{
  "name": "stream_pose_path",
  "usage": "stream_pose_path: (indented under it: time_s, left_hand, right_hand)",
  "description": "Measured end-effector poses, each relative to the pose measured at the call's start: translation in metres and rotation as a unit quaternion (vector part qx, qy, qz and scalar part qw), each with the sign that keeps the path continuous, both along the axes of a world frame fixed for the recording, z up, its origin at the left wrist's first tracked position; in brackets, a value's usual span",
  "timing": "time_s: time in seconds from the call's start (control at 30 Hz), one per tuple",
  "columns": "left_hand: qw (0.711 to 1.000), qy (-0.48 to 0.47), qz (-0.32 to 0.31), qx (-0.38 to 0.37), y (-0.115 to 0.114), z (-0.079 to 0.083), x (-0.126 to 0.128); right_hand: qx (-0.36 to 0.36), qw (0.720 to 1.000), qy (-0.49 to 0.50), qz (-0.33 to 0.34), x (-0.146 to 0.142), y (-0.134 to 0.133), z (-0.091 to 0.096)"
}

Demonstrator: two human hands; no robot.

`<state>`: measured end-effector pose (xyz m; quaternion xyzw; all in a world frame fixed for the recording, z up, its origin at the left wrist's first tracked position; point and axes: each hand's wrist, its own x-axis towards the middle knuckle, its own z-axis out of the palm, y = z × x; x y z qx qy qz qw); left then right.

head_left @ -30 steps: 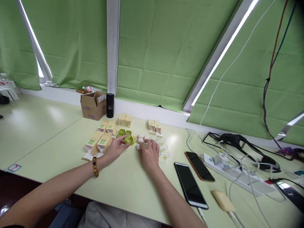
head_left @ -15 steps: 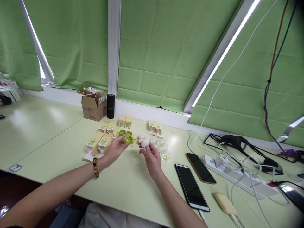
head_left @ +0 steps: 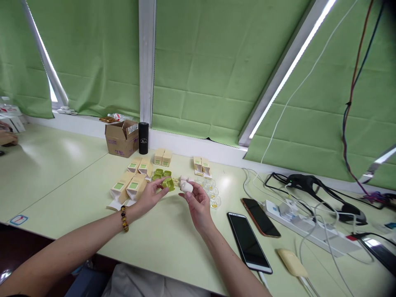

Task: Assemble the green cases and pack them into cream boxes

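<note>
My left hand (head_left: 152,194) pinches a small green plastic cup-like piece (head_left: 168,184) between thumb and fingers. My right hand (head_left: 198,202) grips a small white rounded piece (head_left: 186,187), tilted toward the green one; the two are close but apart. Behind my left fingers lie more green pieces (head_left: 162,173) of the same kind. Past the white piece, a pale pinkish piece (head_left: 183,178) and small yellow parts (head_left: 175,181) rest on the table. Several clear plastic pieces with yellow centres (head_left: 214,201) stand right of my right hand.
Several small tan cartons (head_left: 122,185) stand left and behind my hands, with two more (head_left: 202,166) behind right. A cardboard box (head_left: 121,139) and black tumbler (head_left: 143,138) stand at the back. Two phones (head_left: 249,241), a power strip (head_left: 309,229) and loose cables lie right.
My right hand has tipped the white piece over toward the left and slightly down. The green piece in my left hand has turned a little. The camera view has shifted slightly.
</note>
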<state>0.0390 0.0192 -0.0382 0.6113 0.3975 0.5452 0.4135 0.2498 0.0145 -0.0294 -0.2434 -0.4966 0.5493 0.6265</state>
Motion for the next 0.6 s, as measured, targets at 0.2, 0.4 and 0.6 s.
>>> stream_pose_path:
  time_s: [0.2, 0.4, 0.6]
  left_hand:
    - [1.000, 0.016, -0.013, 0.009, 0.002, -0.005, -0.001]
    - [1.000, 0.012, -0.009, 0.012, -0.004, 0.005, 0.004]
    - [0.999, 0.007, 0.007, 0.035, -0.006, 0.005, 0.009]
  right_hand:
    - [0.039, 0.998, -0.054, -0.010, -0.001, -0.001, -0.003]
    - [0.056, 0.996, -0.063, -0.030, -0.004, -0.002, -0.004]
    - [0.029, 0.994, -0.079, -0.068, -0.006, 0.000, -0.002]
